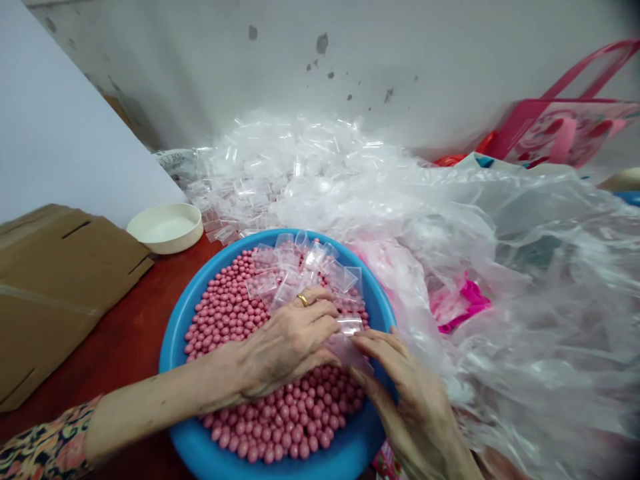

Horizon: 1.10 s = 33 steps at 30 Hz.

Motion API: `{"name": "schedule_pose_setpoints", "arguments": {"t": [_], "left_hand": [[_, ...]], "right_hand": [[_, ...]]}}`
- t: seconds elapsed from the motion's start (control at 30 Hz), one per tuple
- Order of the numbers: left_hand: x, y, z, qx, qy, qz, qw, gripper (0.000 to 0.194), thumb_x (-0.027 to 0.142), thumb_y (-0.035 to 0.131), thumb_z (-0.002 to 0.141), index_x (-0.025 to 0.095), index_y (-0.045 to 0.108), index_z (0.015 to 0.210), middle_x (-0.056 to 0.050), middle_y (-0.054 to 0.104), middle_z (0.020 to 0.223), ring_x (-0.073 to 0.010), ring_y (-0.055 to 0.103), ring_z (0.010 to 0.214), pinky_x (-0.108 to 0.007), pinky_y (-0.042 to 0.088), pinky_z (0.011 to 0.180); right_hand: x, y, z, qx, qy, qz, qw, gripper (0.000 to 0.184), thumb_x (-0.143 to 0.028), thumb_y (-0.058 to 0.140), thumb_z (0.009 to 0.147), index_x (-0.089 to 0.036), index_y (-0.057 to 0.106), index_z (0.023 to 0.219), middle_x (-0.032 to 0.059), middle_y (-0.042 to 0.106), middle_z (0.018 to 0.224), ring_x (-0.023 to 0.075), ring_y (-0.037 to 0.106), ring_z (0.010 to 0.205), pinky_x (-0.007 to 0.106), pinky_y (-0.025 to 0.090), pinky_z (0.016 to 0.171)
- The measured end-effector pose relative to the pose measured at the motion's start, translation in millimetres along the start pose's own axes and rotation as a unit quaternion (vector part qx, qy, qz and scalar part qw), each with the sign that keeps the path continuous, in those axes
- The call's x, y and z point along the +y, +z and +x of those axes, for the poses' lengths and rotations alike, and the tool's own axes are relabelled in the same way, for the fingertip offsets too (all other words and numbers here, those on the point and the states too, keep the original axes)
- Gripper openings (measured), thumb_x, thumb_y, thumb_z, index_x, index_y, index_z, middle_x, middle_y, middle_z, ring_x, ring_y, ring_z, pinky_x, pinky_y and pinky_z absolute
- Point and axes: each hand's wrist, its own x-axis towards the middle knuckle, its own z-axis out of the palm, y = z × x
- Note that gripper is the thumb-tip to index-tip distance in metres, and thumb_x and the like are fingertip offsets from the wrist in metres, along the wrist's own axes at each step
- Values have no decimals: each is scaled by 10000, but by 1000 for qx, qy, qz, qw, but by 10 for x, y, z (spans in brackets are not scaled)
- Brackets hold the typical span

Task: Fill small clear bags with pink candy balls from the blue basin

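Between my two hands is a small clear plastic pouch, over a round blue basin. My left hand, with a gold ring on one finger, reaches across the basin and pinches the pouch's left side. On the other side, my right hand has its thumb and fingers closed on the pouch near the basin's right rim. Pink glossy beads fill much of the basin. Several more clear plastic pouches lie loose on the beads at the far side. My fingers partly hide the held pouch.
A large heap of clear plastic pieces lies behind the basin, against the wall. Crumpled plastic sheeting spreads at right, with a pink bag beyond. Left are a cream dish and folded cardboard on the red-brown table.
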Motion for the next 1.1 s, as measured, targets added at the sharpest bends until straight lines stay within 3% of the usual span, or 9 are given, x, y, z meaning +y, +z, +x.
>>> {"name": "schedule_pose_setpoints", "arguments": {"t": [0.17,0.3,0.4,0.5,0.63,0.77,0.9,1.0,1.1], "left_hand": [[133,54,-43,64,24,-32,997,253,359,531,866,122,544,780,-34,585,767,-152,550,772,-352,449,926],[176,-92,-181,97,27,42,994,294,389,449,897,138,561,790,-41,623,773,-164,580,791,-386,428,965],[133,-248,-377,62,-93,120,987,266,332,433,915,161,558,754,-47,628,763,-190,589,780,-359,499,787],[57,-248,-575,-56,-266,179,946,186,248,483,875,176,531,711,-46,621,731,-195,595,674,-316,487,609],[6,-10,-767,-118,-314,145,931,145,171,422,858,177,537,769,-46,633,737,-185,595,606,-290,473,554],[37,66,-866,-65,-254,83,962,214,235,422,892,204,533,1073,-78,625,1084,-200,602,957,-308,501,794],[60,-84,-848,-54,-274,-7,960,156,286,446,907,225,544,1010,-37,619,982,-182,601,897,-315,502,780],[50,-98,-881,-10,-299,17,954,187,251,422,910,209,545,1045,-60,607,1035,-202,585,956,-360,483,844],[42,-12,-950,7,-279,16,960,242,241,425,903,224,527,1122,-63,590,1116,-208,551,1045,-354,466,884]], "right_hand": [[-88,-62,99,19,-49,23,998,214,-74,478,878,-148,494,1078,90,620,966,210,541,977,340,492,825],[-70,-105,107,-53,-51,-39,997,138,-66,524,838,-171,547,924,68,590,869,202,538,801,315,513,662],[-179,-57,94,-123,-60,-181,974,215,20,475,756,-170,576,761,75,579,769,212,545,684,283,469,473],[-388,130,125,-144,-77,-300,940,290,82,420,625,-175,552,600,88,548,645,225,512,561,300,358,354],[-488,450,232,-186,-63,-188,962,309,71,395,695,-185,567,680,76,588,723,205,527,628,285,374,442],[-262,498,276,-205,-16,-53,977,282,-28,390,820,-190,504,619,3,533,622,127,471,506,238,348,459],[-153,343,131,-187,-57,-75,978,247,-49,376,819,-177,588,818,66,621,832,176,566,704,263,411,558],[-243,405,46,-115,-59,-141,982,430,43,335,726,-148,595,1009,147,615,1077,257,557,952,355,442,728],[-309,586,140,-210,2,-41,977,313,10,379,760,-154,616,882,113,636,949,219,571,824,319,434,672]]}}
